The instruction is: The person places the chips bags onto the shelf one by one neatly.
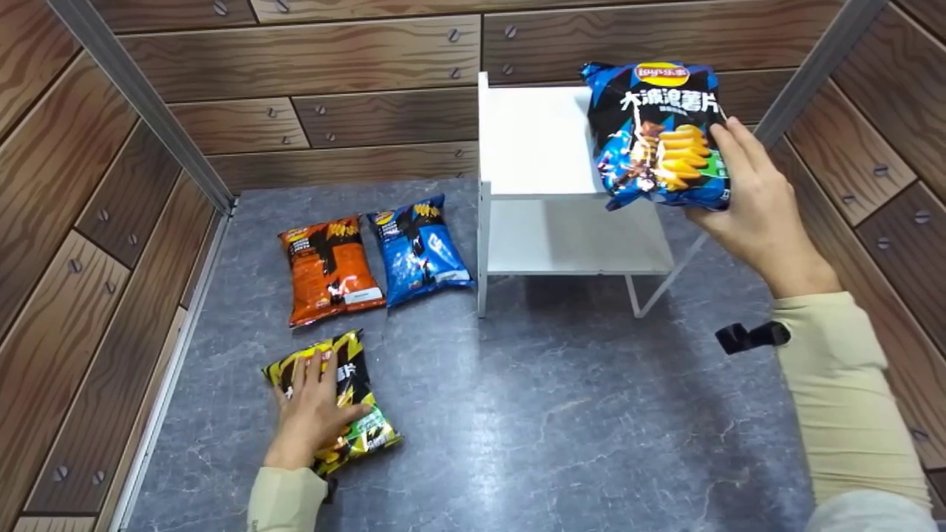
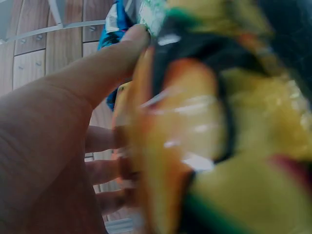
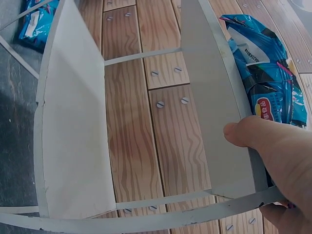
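Observation:
My right hand (image 1: 765,199) grips the right side of a blue-and-black bag of potato chips (image 1: 658,140), its printed front facing up, over the white shelf's top. In the right wrist view the thumb shows by the shelf edge, with the crinkled chip bag (image 3: 273,73) beyond it. My left hand (image 1: 314,414) rests on a yellow-and-black bag of potato chips (image 1: 355,377) on the floor, fingers spread over its front and thumb out to the right. Close up, that yellow bag (image 2: 219,131) fills much of the left wrist view, blurred.
An orange chip bag (image 1: 332,270) and a blue chip bag (image 1: 421,251) lie side by side on the grey floor, left of the two-tier white shelf (image 1: 536,140). Wood-patterned walls (image 1: 384,59) with metal corner posts (image 1: 148,103) enclose the space.

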The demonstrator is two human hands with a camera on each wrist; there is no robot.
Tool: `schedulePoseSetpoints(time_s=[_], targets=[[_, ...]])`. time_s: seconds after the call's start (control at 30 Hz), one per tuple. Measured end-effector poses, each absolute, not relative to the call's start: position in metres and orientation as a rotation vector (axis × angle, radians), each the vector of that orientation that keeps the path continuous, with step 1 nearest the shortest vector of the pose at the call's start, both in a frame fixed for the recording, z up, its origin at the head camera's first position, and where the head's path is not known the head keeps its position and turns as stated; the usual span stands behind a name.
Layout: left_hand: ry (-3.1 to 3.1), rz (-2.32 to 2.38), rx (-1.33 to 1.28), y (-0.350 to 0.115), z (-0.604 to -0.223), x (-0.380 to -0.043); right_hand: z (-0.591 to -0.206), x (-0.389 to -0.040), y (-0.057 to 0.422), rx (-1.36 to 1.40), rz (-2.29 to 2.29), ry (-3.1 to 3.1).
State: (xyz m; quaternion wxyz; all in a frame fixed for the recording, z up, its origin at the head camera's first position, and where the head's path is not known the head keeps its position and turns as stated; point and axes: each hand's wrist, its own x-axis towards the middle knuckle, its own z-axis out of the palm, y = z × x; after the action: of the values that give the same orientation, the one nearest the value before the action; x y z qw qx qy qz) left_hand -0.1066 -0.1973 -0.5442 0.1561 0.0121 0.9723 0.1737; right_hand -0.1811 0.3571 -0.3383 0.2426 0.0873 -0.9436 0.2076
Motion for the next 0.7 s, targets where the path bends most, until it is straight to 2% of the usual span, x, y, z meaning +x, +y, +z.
schedulePoseSetpoints(time_s=[0.37, 0.7], targets=[[2.768, 0.492, 0.050, -0.182, -0.552, -0.117, -0.339, -0.181, 0.356, 0.255, 0.562, -2.565], [2.793, 0.494, 0.140, -0.149, -0.553, -0.132, -0.339, -0.180, 0.355, 0.246, 0.563, -2.570]])
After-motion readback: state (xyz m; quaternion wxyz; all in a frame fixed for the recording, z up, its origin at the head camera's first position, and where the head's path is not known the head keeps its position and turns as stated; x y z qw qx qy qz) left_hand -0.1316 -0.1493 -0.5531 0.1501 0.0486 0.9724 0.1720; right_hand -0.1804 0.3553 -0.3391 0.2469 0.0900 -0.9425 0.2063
